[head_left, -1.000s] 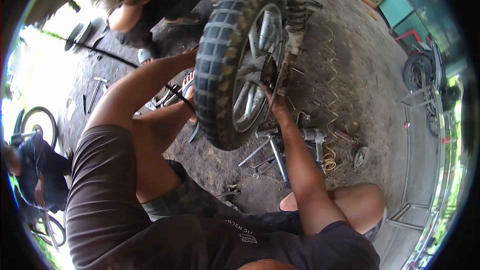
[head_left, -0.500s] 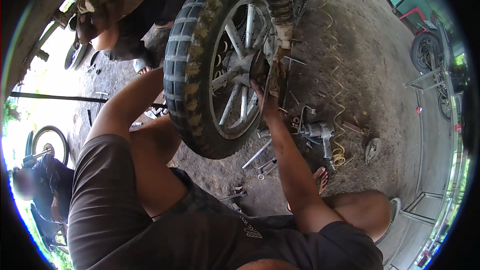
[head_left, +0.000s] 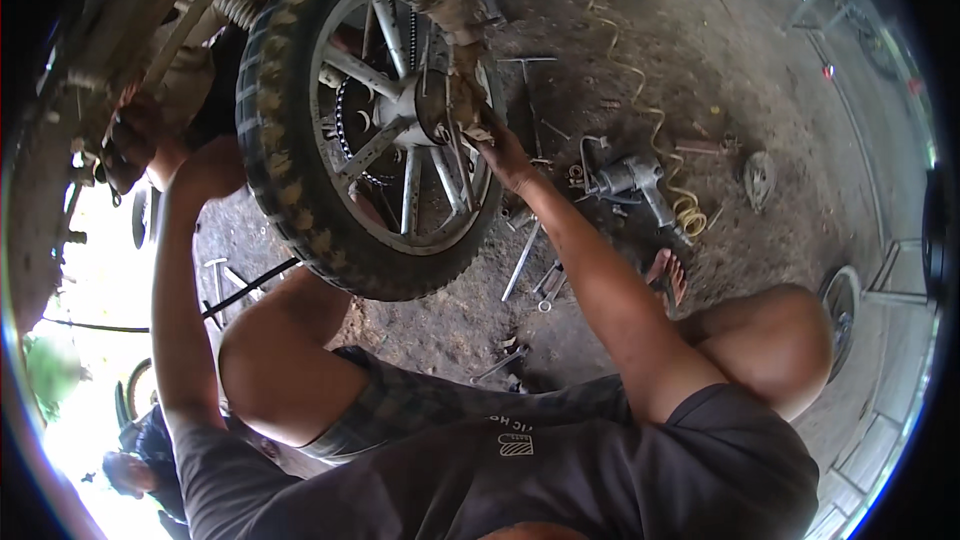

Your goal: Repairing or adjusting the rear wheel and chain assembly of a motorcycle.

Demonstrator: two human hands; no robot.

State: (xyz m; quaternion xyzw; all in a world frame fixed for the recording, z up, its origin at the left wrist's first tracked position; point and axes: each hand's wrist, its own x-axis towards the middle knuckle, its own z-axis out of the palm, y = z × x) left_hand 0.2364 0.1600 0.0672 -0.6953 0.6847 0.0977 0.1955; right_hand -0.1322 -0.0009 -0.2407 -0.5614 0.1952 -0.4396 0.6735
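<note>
Grey, mud-caked rubber is filling the upper middle of the head view: a motorcycle wheel (head_left: pixel 370 130) is standing upright just in front of the person's knees, between the two arms. The right hand (head_left: pixel 500 145) is reaching to the wheel's hub (head_left: pixel 420 105), its fingers (head_left: pixel 478 125) curling close together against the metal beside the axle; whether they are gripping a small part there cannot be told, since the hub and spokes are covering the fingertips. The left hand (head_left: pixel 200 165) is pressing against the outer side of the tyre (head_left: pixel 280 180), near its tread; the tyre is hiding its fingers, so how far open they are cannot be told.

A drive chain (head_left: pixel 350 140) is showing through the silver spokes. The dirty frame and a coiled shock spring (head_left: pixel 240 5) are hanging over the wheel's top left. On the dirt floor (head_left: pixel 700 60) to the right, an impact wrench (head_left: pixel 630 180) is lying with a coiled yellow hose (head_left: pixel 685 210) beside it, and several wrenches (head_left: pixel 525 260) are lying scattered just below the right forearm. The person's bare foot (head_left: pixel 668 275) is resting near these tools.

The tyre is looking worn, its knobbed tread clogged with dried mud, while the cast spokes are looking dull and dusty.
</note>
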